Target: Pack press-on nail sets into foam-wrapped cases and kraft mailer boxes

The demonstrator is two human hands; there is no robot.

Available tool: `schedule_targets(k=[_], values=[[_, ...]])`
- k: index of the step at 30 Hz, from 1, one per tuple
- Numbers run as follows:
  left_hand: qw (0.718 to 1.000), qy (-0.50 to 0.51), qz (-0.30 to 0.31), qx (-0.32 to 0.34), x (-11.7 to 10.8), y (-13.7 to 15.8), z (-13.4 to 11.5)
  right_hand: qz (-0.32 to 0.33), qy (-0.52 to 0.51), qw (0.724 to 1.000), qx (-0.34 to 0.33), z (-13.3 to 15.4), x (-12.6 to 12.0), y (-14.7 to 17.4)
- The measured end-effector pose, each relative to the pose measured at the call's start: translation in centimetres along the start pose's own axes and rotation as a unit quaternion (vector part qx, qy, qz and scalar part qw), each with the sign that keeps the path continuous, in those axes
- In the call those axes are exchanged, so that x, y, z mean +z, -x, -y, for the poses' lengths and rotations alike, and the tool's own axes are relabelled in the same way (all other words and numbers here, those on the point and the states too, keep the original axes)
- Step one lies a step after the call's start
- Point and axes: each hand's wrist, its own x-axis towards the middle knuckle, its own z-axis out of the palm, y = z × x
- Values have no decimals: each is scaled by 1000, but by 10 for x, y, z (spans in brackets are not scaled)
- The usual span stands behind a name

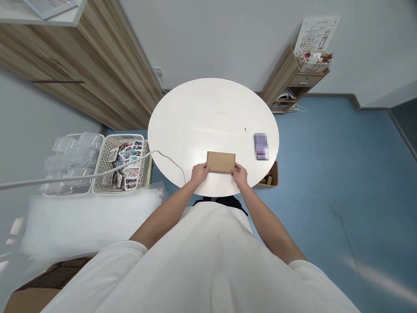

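A flat brown cardboard box (pixel 221 162) is at the front of the round white table (pixel 208 108), its long sides running left to right. My left hand (pixel 199 174) grips its left end, fingers closed on the edge. At the opposite end, my right hand (pixel 240 175) is closed on the right edge. The box looks shut, and whether it rests on the tabletop or is held just above I cannot tell. To the right of it on the table lies a phone-shaped purple item (pixel 261 146), blurred by pixels.
Left of the table, a white basket (pixel 107 163) holds carded packets beside another of clear plastic containers (pixel 73 156). A white cable (pixel 130 165) crosses to the table's left edge. An open carton (pixel 274 176) stands below right; a wooden cabinet (pixel 283 80) is behind.
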Motion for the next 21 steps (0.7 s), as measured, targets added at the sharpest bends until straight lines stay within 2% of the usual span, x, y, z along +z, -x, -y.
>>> schedule_targets(k=[4, 7, 11, 14, 17, 21], values=[[1000, 1, -21, -20, 3, 3, -1, -4, 43, 999, -12, 3, 3, 6], [998, 30, -44, -18, 8, 9, -3, 11, 35, 999, -22, 1, 0, 10], [996, 67, -59, -17, 22, 21, -17, 34, -31, 998, -44, -11, -23, 13], [994, 94, -62, -1, 43, 30, -44, 16, -86, 995, -57, -22, -61, 15], [991, 116, -54, 30, 75, 35, -85, -42, -106, 992, -53, -37, -113, 16], [987, 131, 18, 91, 132, 34, -146, -156, -106, 982, -29, -68, -186, 20]])
